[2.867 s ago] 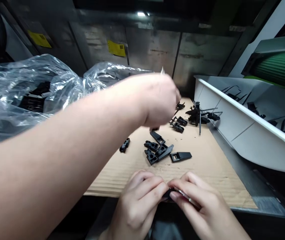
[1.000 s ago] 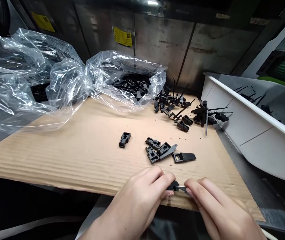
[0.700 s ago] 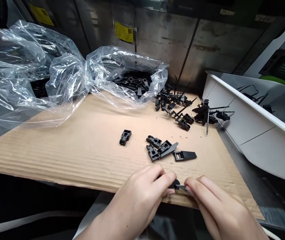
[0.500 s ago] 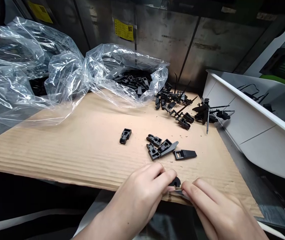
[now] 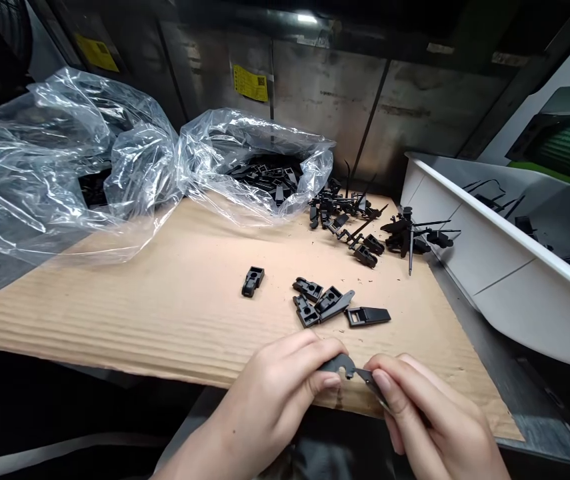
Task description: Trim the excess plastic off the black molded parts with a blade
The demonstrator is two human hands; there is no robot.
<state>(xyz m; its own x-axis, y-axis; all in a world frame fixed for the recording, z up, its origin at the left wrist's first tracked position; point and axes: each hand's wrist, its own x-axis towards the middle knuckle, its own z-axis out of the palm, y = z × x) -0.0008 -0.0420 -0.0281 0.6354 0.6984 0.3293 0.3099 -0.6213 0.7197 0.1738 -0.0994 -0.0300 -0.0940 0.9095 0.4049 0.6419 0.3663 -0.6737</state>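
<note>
The left hand (image 5: 285,393) is pinching a black piece (image 5: 333,363) with thumb and fingers nearly closed, and the right hand (image 5: 425,407) is gripping a thin blade (image 5: 373,387) the same way. The piece is sticking out between the hands, over the near edge of the cardboard (image 5: 165,300). It is now showing more of its curved end than a moment ago, so the blade's tip seems to be working right there. Loose black pieces (image 5: 306,310) are lying just beyond the hands

Left hand (image 5: 285,381) pinching hooked black part (image 5: 335,363); right hand (image 5: 427,403) holding blade (image 5: 371,381) beside it.
</note>
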